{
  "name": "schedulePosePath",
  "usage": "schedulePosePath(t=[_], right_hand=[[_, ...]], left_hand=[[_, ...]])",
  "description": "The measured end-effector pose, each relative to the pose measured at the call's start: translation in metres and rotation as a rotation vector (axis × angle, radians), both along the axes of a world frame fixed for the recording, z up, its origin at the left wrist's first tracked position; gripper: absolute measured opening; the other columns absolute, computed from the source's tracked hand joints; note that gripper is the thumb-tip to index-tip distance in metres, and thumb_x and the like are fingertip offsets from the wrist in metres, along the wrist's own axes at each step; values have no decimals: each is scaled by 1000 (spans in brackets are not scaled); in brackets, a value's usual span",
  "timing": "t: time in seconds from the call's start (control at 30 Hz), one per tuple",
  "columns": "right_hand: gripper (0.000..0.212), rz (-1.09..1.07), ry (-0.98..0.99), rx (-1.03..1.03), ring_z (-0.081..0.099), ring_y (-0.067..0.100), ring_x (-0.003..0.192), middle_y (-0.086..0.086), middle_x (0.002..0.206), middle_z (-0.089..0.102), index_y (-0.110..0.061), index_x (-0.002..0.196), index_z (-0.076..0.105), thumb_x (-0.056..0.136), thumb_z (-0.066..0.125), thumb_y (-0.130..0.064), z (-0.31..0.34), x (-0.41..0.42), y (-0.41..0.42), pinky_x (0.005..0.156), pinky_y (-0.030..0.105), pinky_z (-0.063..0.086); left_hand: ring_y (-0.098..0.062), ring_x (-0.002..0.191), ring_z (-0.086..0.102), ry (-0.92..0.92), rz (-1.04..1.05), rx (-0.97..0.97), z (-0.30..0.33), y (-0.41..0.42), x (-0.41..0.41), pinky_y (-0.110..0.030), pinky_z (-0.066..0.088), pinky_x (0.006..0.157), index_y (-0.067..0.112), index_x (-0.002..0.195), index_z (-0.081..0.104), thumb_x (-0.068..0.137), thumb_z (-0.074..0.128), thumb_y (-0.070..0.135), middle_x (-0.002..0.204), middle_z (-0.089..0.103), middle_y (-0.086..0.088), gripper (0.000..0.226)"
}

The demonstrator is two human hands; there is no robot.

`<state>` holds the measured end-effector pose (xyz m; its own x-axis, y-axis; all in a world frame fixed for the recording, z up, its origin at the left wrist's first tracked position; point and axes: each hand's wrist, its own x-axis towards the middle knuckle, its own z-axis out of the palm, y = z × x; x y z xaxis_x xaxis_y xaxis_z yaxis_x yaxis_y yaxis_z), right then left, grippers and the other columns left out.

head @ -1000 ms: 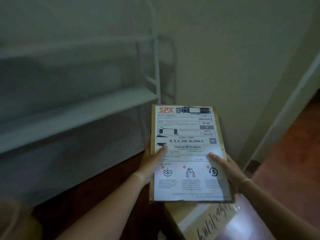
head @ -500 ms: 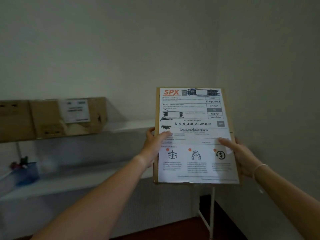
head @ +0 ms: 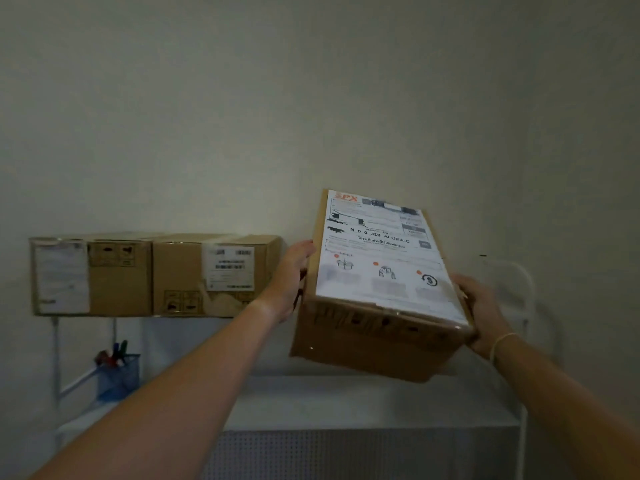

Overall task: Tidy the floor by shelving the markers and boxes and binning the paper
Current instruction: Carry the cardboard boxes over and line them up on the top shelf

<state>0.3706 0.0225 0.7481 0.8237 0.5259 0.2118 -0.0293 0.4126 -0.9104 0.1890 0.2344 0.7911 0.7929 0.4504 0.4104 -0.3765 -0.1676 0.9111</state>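
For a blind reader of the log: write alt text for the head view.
Two hands, left hand and right hand, hold a labelled cardboard box tilted in the air beside two cardboard boxes on a white rack's top shelf. A blue mesh cup of markers stands on the shelf below.

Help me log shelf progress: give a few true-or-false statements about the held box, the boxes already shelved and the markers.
1. Both hands, left hand and right hand, hold the labelled box. True.
2. The held box already rests on the top shelf. False: it is in the air, tilted, right of the shelved boxes.
3. Two cardboard boxes stand side by side on the top shelf. True.
4. The markers lie loose on the shelf. False: they stand in a blue mesh cup.
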Motion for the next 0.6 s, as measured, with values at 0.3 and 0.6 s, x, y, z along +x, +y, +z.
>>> schedulePosePath(t=[0.3,0.6], right_hand=[[46,-89,-223,76,64,19,82,4,83,68,-14,93,66,91,41,-53,23,9,48,75,36,50],[65,-364,-565,-311,33,27,139,8,153,32,-27,149,19,93,53,-33,11,27,100,108,39,32]], left_hand=[[-30,126,50,69,98,52,-4,40,23,-51,43,103,21,145,32,68,67,63,140,48,-13,94],[-31,148,11,386,750,1172,-1,93,46,-58,12,117,31,149,21,77,50,70,159,18,-3,86]])
